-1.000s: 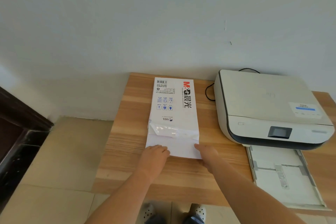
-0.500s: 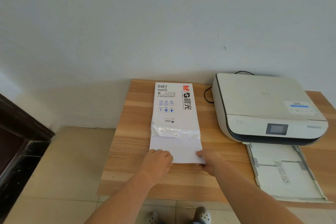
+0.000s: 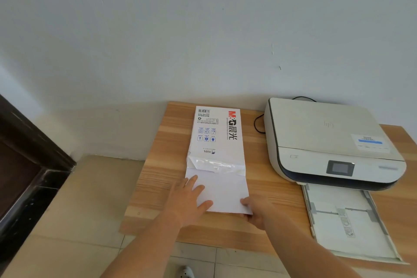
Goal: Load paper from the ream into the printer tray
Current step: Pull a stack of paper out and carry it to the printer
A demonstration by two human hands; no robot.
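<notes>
Left hand [image 3: 188, 198] flat on paper [image 3: 222, 192], right hand [image 3: 257, 212] pinching its corner

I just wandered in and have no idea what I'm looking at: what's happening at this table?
A person is getting paper out of an opened ream on a wooden table. The left hand lies flat on the exposed white sheets, while the right hand pinches their near corner. Beside it, the printer has its paper tray pulled out, and no sheets have reached it yet.

"M&G" with Chinese characters and a barcode are printed on the ream wrapper [image 3: 216, 133]; an "hp" logo is embossed on the printer lid [image 3: 325, 124].
</notes>
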